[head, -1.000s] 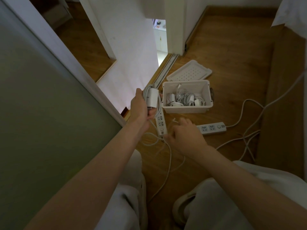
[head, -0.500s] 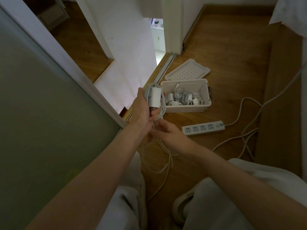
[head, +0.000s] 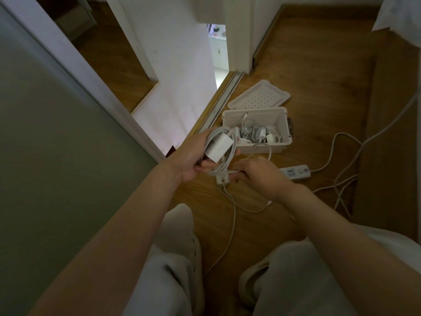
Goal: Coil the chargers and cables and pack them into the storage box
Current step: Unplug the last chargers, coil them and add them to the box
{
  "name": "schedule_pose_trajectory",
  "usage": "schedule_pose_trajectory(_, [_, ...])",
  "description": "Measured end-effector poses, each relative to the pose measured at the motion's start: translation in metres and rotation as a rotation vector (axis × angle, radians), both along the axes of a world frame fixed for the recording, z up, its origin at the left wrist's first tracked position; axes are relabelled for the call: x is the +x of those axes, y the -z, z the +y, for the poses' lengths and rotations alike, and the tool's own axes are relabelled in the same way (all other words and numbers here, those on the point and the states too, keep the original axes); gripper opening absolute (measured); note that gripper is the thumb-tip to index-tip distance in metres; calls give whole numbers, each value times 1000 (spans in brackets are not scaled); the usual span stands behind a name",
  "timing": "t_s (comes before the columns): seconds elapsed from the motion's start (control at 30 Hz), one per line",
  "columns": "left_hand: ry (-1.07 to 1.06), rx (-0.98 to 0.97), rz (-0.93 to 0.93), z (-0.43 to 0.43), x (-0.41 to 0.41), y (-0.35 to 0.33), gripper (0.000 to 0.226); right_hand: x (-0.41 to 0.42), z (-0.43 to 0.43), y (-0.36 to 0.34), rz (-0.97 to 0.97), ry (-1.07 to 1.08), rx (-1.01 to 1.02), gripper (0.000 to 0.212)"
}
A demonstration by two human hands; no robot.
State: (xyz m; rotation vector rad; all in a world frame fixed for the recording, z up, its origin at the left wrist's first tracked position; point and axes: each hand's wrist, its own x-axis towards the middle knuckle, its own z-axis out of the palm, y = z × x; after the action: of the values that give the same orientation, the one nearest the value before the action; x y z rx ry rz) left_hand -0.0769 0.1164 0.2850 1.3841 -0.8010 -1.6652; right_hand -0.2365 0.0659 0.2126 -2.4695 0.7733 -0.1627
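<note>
Lid [head: 258, 96] behind storage box [head: 257, 148]; power strip [head: 296, 172] right, before it.

Home interior, by a room's doorway. Wood floor [head: 314, 65], white walls [head: 177, 53], frosted sliding door [head: 45, 156] on a floor track [head: 225, 92]. Doorway [head: 219, 49] opens to a brighter room with a white cupboard. White cloth [head: 401, 17] hangs over a wooden panel [head: 391, 133] at right, maybe a bed, can't tell. Box [head: 262, 148] of chargers, power strip [head: 296, 172] and loose cords lie on the floor. Person wears slippers [head: 249, 277].
</note>
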Motion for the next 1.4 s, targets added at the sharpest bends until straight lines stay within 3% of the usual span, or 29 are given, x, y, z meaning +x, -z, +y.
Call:
schedule_pose_trajectory(0.2, [187, 62, -450, 4, 3, -3, 45, -5, -9, -2, -16, -10, -88, 28])
schedule_pose_trajectory(0.4, [337, 43, -717, 6, -3, -1, 34, -7, -7, -11, 37, 48, -202, 24])
schedule_pose_trajectory(0.63, [338, -243, -1063, 0, -9, 15, 38, -5, -7, -20, 99, 220, -321, 24])
schedule_pose_trajectory(0.9, [557, -327, -1450, -3, -16, 34, 54, -4, -2, -29, 145, 337, -219, 25])
schedule_pose_trajectory(1.07, [501, -383, -1530, -3, -15, 39, 49, -3, -8, -22, 52, 412, 204, 27])
schedule_pose_trajectory(1.27, [316, -393, -1433, -3, -14, 35, 46, -3, -8, -24, -55, 476, 207, 26])
schedule_pose_trajectory(1.4, [227, -366, -1412, -4, -20, 39, 45, -4, -7, -26, -200, 516, 373, 26])
